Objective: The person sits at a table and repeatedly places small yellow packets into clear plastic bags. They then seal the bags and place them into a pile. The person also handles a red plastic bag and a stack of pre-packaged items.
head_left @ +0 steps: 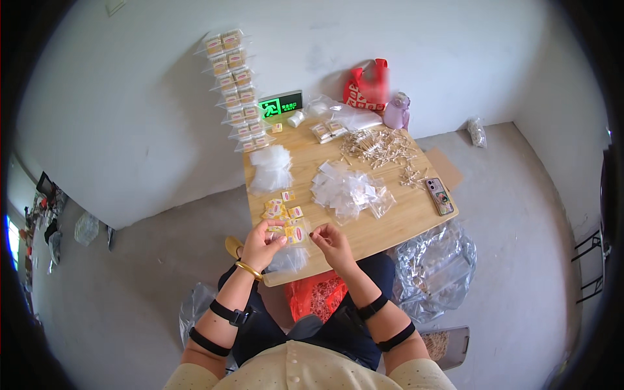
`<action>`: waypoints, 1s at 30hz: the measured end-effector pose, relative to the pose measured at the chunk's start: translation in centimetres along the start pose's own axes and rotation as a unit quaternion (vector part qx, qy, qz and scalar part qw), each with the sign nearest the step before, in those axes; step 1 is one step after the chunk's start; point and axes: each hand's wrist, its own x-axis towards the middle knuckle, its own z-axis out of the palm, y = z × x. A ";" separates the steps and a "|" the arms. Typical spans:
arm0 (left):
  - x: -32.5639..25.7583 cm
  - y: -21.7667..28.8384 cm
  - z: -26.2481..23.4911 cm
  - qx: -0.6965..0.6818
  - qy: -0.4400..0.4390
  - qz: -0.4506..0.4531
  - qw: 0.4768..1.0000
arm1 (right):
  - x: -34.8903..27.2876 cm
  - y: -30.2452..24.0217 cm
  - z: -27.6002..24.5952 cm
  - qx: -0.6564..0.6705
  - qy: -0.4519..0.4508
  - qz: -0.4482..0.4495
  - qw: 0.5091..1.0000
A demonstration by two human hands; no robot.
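Note:
Near the table's front left edge, my left hand (262,246) is closed on a small transparent bag with a yellow and white card (296,234) in it. My right hand (333,246) is at the bag's right side, thumb and forefinger pinched together; what lies between them is too small to make out. Just beyond my left hand lie several loose yellow cards (275,208). Flat transparent bags (286,260) lie below it at the table edge. A heap of small transparent bags (344,190) spreads over the table's middle.
Loose cotton swabs (380,148) cover the table's far right, with a phone (439,196) nearer me. Packed swab boxes (237,97) tower at the far left, beside a stack of bags (271,169). A purple bottle (397,112) and red bag (367,88) stand at the back.

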 end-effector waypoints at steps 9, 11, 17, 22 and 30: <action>0.3 0.3 0.5 0.074 0.011 0.004 0.997 | 0.3 -0.1 -0.6 0.081 -0.034 0.008 0.996; 0.2 1.0 0.8 0.107 0.012 0.007 0.994 | 0.4 -0.1 -1.0 0.087 -0.032 0.015 0.996; 0.6 -0.7 1.0 0.082 0.040 0.039 0.995 | 0.4 0.5 -1.2 0.114 -0.026 0.028 0.993; 0.8 -0.7 0.6 0.171 0.047 0.030 0.984 | 0.3 0.9 -1.1 0.096 -0.012 0.044 0.994; 0.6 0.4 1.5 0.082 0.015 0.043 0.996 | 0.1 -0.7 -0.9 0.077 -0.047 0.030 0.995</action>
